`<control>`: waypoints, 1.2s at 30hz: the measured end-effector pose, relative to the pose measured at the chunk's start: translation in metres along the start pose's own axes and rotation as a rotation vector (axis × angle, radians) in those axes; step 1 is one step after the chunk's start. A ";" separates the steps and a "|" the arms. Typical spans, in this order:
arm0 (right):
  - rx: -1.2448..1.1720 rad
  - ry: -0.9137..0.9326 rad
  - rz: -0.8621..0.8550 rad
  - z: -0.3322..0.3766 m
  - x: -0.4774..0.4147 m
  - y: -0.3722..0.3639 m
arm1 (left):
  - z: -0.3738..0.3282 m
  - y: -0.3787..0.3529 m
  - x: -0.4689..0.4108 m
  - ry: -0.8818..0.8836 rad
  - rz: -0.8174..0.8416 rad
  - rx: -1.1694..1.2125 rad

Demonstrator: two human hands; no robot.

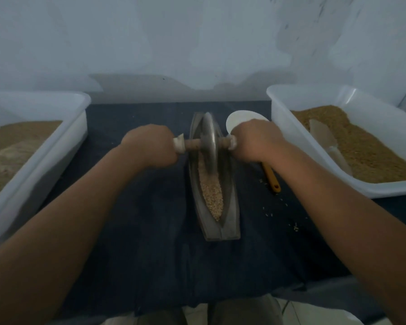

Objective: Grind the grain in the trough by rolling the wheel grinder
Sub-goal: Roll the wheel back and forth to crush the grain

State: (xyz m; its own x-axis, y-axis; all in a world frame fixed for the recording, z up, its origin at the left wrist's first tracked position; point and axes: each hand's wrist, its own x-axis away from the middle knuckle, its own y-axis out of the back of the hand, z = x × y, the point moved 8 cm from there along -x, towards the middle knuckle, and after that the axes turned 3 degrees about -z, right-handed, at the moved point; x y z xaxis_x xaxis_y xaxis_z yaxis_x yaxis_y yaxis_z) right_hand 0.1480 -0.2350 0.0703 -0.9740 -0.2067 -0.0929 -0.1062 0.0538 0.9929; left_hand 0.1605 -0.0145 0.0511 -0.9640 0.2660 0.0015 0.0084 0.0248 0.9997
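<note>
The grinding step is in hand: the wheel point(209, 139) stands upright in the far half of the trough point(223, 233), which lies lengthwise on a dark cloth point(138, 219) between a left bin point(63, 146) and a right bin point(286, 141). The left hand point(150, 146) has its fingers curled tight round the left end of the axle point(192, 144), and the right hand point(253, 141) grips the right end likewise, so the wheel sits between two fists. Grain point(212, 195) fills the groove from the wheel to the near tip, pale and coarse; beyond the wheel the groove is hidden. The wheel's rim is blurred, so it seems to be rolling, though which way cannot be told. The grain looks largely whole, so much grinding seems left. The next move calls for an even pull on both ends with downward pressure, so the wheel runs over the near grain without tipping or climbing the wall. A spoon point(272, 178) lies just right of the trough, partly under the right hand
</note>
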 end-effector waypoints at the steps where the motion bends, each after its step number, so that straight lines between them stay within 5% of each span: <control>1: -0.026 0.039 0.117 0.004 0.017 -0.004 | -0.005 -0.005 0.016 -0.068 0.075 0.008; 4: -0.123 0.126 0.421 0.014 0.074 -0.010 | -0.010 -0.021 0.071 -0.180 0.316 0.153; 6: -0.138 0.150 0.454 0.015 0.084 -0.011 | -0.009 -0.026 0.087 -0.170 0.313 0.178; 13: -0.049 0.002 0.094 -0.002 0.002 -0.007 | -0.006 0.016 0.013 0.057 -0.261 -0.124; 15: -0.027 -0.008 0.038 -0.006 -0.007 -0.010 | -0.009 0.024 -0.002 0.047 -0.247 -0.136; 19: -0.072 0.089 0.236 -0.001 0.037 -0.024 | -0.015 0.008 0.028 -0.128 -0.036 -0.094; 23: -0.120 0.136 0.277 -0.010 0.091 -0.022 | -0.014 -0.004 0.078 -0.266 -0.048 -0.038; 31: 0.127 0.029 -0.245 -0.014 -0.001 -0.002 | 0.008 0.005 -0.009 0.085 -0.136 -0.042; 34: 0.064 0.022 -0.223 -0.013 -0.007 0.004 | 0.006 0.001 -0.008 0.069 -0.111 -0.029; 36: 0.023 0.091 -0.064 -0.007 0.012 0.000 | 0.002 -0.012 0.017 -0.023 0.013 0.002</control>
State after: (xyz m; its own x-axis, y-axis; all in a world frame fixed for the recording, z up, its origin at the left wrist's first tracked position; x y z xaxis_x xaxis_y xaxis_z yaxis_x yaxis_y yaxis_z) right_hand 0.1376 -0.2446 0.0698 -0.9430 -0.2982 -0.1478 -0.1730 0.0599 0.9831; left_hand 0.1443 -0.0079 0.0394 -0.9574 0.2884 0.0143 0.0219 0.0232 0.9995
